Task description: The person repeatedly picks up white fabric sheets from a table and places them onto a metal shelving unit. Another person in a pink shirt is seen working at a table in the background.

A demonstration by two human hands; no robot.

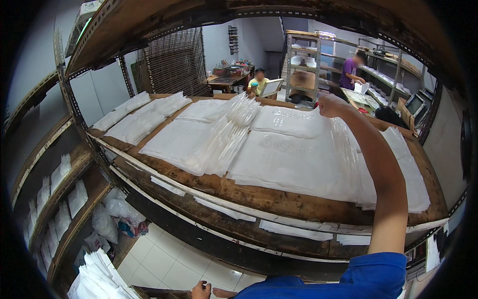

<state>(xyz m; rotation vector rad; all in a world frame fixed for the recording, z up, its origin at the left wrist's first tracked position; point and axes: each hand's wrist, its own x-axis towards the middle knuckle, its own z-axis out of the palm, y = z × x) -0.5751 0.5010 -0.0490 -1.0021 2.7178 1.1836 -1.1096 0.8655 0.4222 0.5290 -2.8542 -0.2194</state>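
My right arm reaches across a wooden shelf (pixel 348 207) covered with stacks of white plastic bags. Beyond the stacks, near the shelf's far edge, my right hand (pixel 332 105) is closed in a fist. A bit of red shows beside its fingers, too small to name. Under it lie flat white bags (pixel 294 159) with raised lettering, and a fanned stack of bags (pixel 214 134) is to their left. Low in the view, my left hand (pixel 201 290) has curled fingers beside a dark edge (pixel 159 293); what they hold, if anything, is hidden.
A pile of white bags (pixel 97 279) stands at the lower left. Another shelf board (pixel 239 12) hangs overhead. Metal racks (pixel 62 209) with more bags line the left side. Beyond the shelf are a person in yellow (pixel 258 82) and a person in purple (pixel 349 72).
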